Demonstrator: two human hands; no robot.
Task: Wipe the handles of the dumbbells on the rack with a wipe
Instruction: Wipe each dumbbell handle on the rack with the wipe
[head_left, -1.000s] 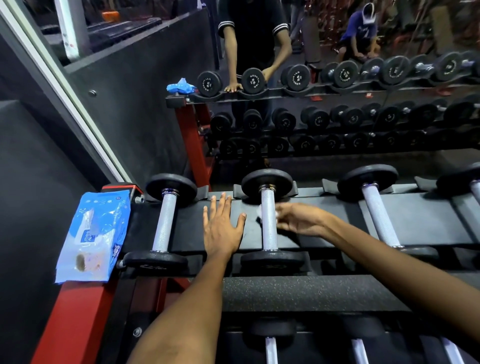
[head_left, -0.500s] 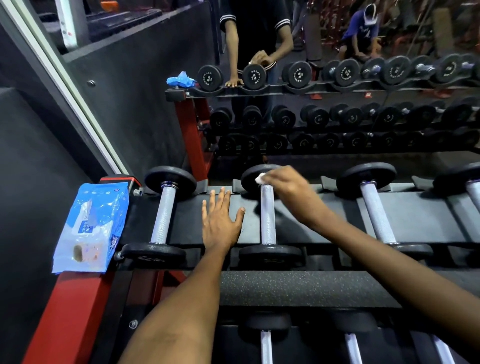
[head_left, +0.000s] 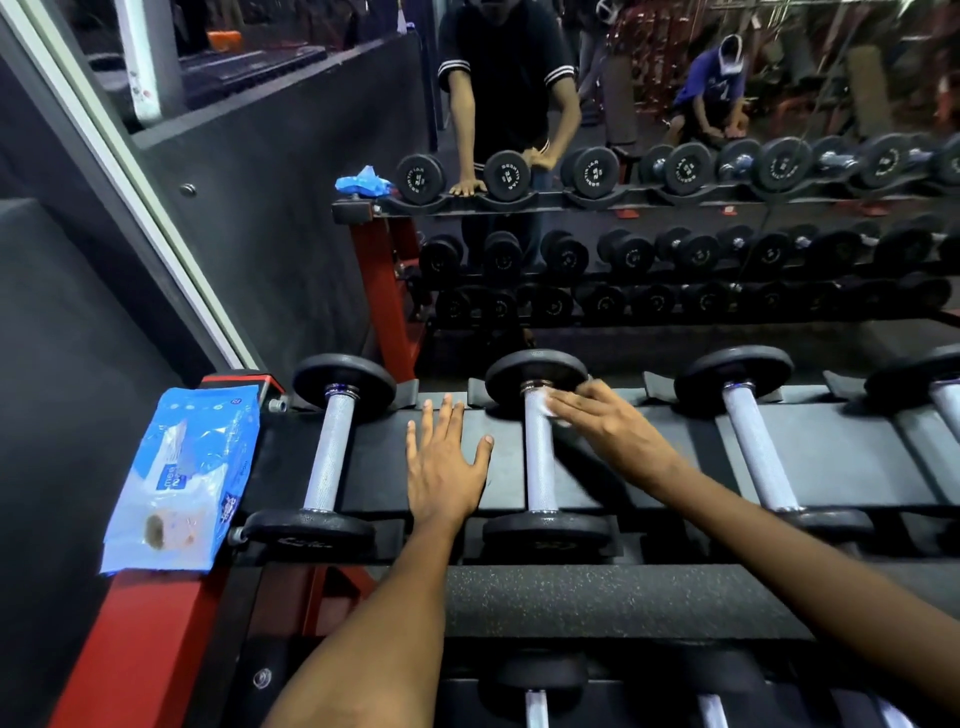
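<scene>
Several dumbbells with silver knurled handles lie across the black rack (head_left: 649, 467). My left hand (head_left: 441, 467) rests flat, fingers spread, on the rack pad between the first dumbbell (head_left: 332, 447) and the second dumbbell (head_left: 540, 457). My right hand (head_left: 608, 431) reaches in from the right and holds a small white wipe (head_left: 545, 408) against the far end of the second dumbbell's handle, just below its far plate. Most of the wipe is hidden under my fingers.
A blue pack of wipes (head_left: 182, 478) lies on the red frame (head_left: 156, 649) at the left end. More dumbbells continue to the right (head_left: 753, 447) and on the lower tier (head_left: 535, 706). A mirror behind the rack reflects it, a person and another person farther back.
My right hand went from the middle of the second handle up to the far plate, then came back down onto the handle's far end. My left hand stayed flat on the pad.
</scene>
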